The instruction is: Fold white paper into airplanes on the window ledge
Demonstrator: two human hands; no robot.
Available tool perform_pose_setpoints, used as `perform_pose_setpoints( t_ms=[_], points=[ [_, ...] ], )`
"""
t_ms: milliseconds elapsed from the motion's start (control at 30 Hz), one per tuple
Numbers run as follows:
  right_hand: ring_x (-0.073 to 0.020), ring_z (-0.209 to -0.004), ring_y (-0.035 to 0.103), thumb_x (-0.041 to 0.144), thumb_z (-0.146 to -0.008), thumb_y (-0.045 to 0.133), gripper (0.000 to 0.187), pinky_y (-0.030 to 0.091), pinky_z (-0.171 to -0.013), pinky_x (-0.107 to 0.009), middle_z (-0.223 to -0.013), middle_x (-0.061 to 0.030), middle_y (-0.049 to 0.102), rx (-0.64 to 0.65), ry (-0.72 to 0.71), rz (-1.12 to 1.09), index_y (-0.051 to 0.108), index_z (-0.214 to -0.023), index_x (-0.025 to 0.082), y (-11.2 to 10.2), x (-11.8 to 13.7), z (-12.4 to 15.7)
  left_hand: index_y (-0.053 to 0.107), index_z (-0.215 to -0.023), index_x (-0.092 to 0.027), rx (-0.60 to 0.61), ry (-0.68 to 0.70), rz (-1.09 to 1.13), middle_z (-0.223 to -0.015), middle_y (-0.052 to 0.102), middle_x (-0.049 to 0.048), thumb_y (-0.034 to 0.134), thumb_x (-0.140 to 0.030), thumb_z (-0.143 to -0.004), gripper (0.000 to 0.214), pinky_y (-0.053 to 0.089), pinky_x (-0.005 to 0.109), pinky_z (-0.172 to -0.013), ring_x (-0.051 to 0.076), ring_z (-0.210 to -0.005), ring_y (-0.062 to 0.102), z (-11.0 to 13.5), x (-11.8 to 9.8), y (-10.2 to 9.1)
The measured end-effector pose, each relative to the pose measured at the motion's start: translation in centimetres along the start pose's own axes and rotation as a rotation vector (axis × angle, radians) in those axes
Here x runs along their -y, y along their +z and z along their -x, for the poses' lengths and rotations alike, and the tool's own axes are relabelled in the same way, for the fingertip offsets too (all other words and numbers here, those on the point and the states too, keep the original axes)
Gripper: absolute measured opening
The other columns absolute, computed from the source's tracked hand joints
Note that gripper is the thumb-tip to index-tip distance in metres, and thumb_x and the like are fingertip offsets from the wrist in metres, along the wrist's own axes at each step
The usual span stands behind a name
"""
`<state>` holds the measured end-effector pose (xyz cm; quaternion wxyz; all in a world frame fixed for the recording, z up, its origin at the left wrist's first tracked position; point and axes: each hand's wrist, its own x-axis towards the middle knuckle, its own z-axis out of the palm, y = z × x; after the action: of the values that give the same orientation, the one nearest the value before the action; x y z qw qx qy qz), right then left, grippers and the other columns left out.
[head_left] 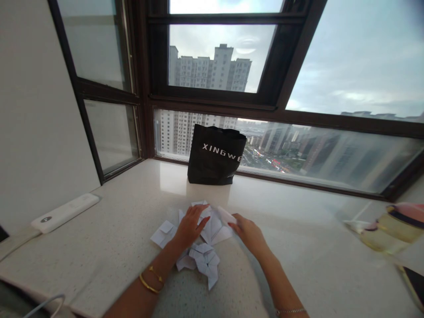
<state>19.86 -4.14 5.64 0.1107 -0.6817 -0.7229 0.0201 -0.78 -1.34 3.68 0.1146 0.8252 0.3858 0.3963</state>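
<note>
Several folded white paper pieces lie in a loose group on the pale speckled counter. My right hand pinches the edge of a folded paper piece between thumb and fingers. Over the left part of the group lies my left hand, its thumb held apart from the stretched fingers, with paper beneath and around it. Left of that hand sits a flat folded paper square. Closer to me is a pointed folded paper shape with several flaps. The left palm hides some of the paper.
A black bag with white lettering stands upright behind the papers, by the window. On the left is a white power strip with a cable. A blurred yellow and pink object and a dark phone-like object are at the right.
</note>
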Motion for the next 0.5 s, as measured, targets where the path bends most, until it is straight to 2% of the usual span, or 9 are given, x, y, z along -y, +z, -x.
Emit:
perform_pose_setpoints(
  t_ms=[100,167,233,333,400,500],
  points=[
    [-0.02,-0.087,0.059,0.034,-0.082,0.044,0.027,0.039,-0.072,-0.027,-0.097,-0.0046,0.065,0.009,-0.233,-0.125,0.056,-0.104,0.025,0.5,2.0,0.3,0.037,-0.122,-0.019,0.026,0.126,-0.054,-0.121,0.048,0.0087,0.039,-0.037,-0.083,0.043,0.032,0.035,-0.093,0.02,-0.11,0.042,0.0,-0.5,0.0],
    [-0.02,-0.087,0.059,0.036,-0.082,0.043,0.027,0.039,-0.075,-0.029,-0.098,-0.0046,0.064,0.013,-0.313,-0.148,0.058,-0.101,0.025,1.2,3.0,0.5,0.048,-0.111,-0.019,0.148,0.115,-0.117,-0.106,0.058,0.0082,0.035,-0.035,-0.085,0.034,0.036,0.035,-0.086,0.02,-0.098,0.05,0.0,-0.5,0.2],
    [-0.0193,-0.086,0.059,0.037,-0.084,0.04,0.028,0.039,-0.074,-0.028,-0.096,-0.0043,0.065,0.023,-0.341,-0.144,0.059,-0.1,0.025,1.7,3.5,0.5,0.058,-0.092,-0.017,0.273,0.067,-0.183,-0.087,0.063,0.0072,0.031,-0.032,-0.087,0.031,0.04,0.033,-0.078,0.019,-0.083,0.056,0.0,-0.2,0.6],
    [-0.0179,-0.085,0.059,0.036,-0.085,0.039,0.027,0.039,-0.071,-0.026,-0.092,-0.0034,0.066,0.03,-0.311,-0.111,0.06,-0.096,0.025,1.8,3.2,0.3,0.059,-0.08,-0.017,0.315,0.03,-0.19,-0.078,0.063,0.0064,0.031,-0.03,-0.087,0.032,0.041,0.03,-0.075,0.018,-0.078,0.057,0.0,0.2,1.0],
    [-0.0179,-0.085,0.059,0.033,-0.086,0.039,0.025,0.038,-0.071,-0.026,-0.091,-0.004,0.066,-0.032,-0.231,-0.046,0.061,-0.092,0.024,1.3,2.4,0.2,0.058,-0.087,-0.018,0.24,0.004,-0.112,-0.087,0.063,0.0062,0.031,-0.03,-0.087,0.03,0.04,0.029,-0.078,0.017,-0.085,0.056,-0.1,0.6,0.9],
    [-0.0193,-0.085,0.058,0.031,-0.087,0.035,0.028,0.038,-0.07,-0.028,-0.09,-0.0068,0.066,-0.206,0.0,0.105,0.061,-0.091,0.021,0.4,0.6,0.1,0.054,-0.099,-0.021,0.101,-0.122,-0.02,-0.1,0.061,0.0044,0.03,-0.03,-0.087,0.029,0.039,0.026,-0.081,0.016,-0.093,0.055,-0.2,1.2,-0.1]
  ],
)
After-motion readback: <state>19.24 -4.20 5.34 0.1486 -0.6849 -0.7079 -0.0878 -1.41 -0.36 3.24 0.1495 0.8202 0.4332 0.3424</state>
